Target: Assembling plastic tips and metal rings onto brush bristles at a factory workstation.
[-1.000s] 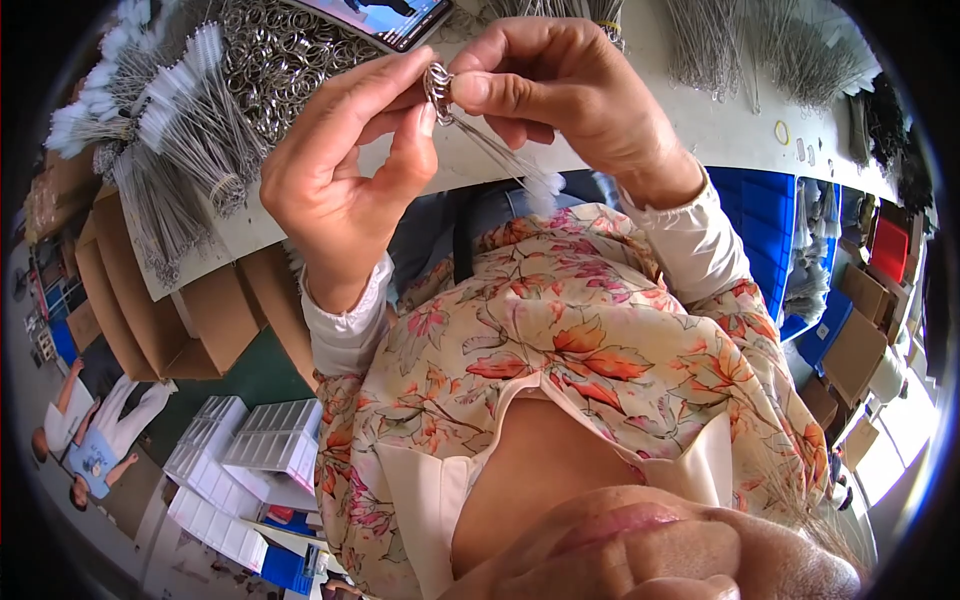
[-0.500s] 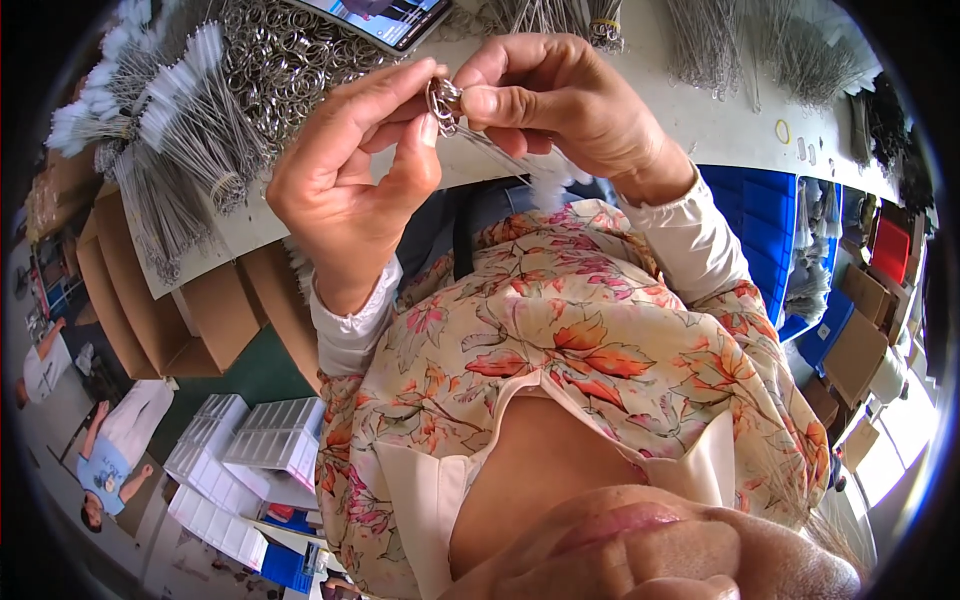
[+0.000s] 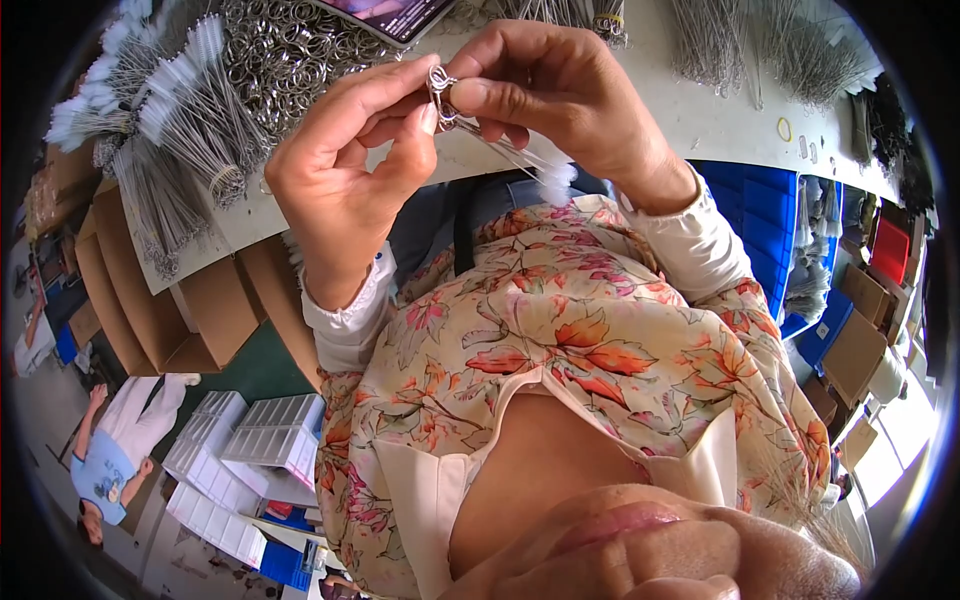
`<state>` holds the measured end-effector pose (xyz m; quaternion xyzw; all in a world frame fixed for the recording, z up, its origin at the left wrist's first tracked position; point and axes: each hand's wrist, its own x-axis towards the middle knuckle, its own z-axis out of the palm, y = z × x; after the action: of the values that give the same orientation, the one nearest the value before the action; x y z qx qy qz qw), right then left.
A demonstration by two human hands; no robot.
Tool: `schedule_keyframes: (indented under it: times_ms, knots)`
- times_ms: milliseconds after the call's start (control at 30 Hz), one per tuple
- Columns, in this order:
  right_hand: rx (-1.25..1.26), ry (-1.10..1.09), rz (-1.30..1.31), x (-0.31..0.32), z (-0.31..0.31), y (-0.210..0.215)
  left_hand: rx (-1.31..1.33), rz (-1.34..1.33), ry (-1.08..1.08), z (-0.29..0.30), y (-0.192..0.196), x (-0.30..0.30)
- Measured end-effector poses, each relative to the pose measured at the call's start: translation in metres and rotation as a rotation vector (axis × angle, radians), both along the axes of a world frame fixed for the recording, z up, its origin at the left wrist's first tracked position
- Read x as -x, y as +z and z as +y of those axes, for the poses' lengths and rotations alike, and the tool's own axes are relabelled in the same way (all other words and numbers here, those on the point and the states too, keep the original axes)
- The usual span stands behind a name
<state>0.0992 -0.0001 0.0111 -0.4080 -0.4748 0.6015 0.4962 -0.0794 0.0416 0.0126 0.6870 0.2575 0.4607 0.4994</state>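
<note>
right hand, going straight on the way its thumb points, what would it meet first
The right hand would first meet the metal rings at its thumb tip, then probably the left hand just beyond, though depth is unclear in this single view.

A pale, smooth-topped table (image 3: pixel 745 138) carries a heap of shiny metal rings (image 3: pixel 285 65), with bundles of white-tipped wire brushes (image 3: pixel 192 115) to its left and a device with a lit screen (image 3: pixel 405 18) by its far edge. Toward the right lie more wire brushes (image 3: pixel 815 65), a thin yellow band (image 3: pixel 784 130) and small loops (image 3: pixel 803 148).
</note>
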Motion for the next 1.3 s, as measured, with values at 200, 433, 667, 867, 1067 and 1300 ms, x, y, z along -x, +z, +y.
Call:
schedule_keyframes:
  times_ms: [200,433,667,867,1067,1300]
  knots:
    - [0.212,0.259,0.100,-0.019,0.017,-0.001,-0.225,0.012,0.072,0.003,-0.007,-0.003]
    - [0.187,0.250,0.090,-0.023,0.017,0.005,-0.216,-0.003,0.093,-0.001,-0.010,-0.006]
    - [-0.058,0.052,-0.149,-0.010,0.001,0.000,0.041,-0.146,0.109,-0.005,-0.018,-0.007]
    - [-0.164,-0.095,-0.137,0.000,-0.006,-0.007,0.201,-0.184,0.039,-0.001,-0.012,-0.005]
    - [-0.073,-0.054,-0.075,0.000,-0.004,-0.002,0.088,-0.096,0.009,-0.002,-0.009,-0.006]
    - [0.213,0.153,0.046,-0.021,0.009,0.002,-0.087,-0.055,0.038,0.000,-0.015,-0.008]
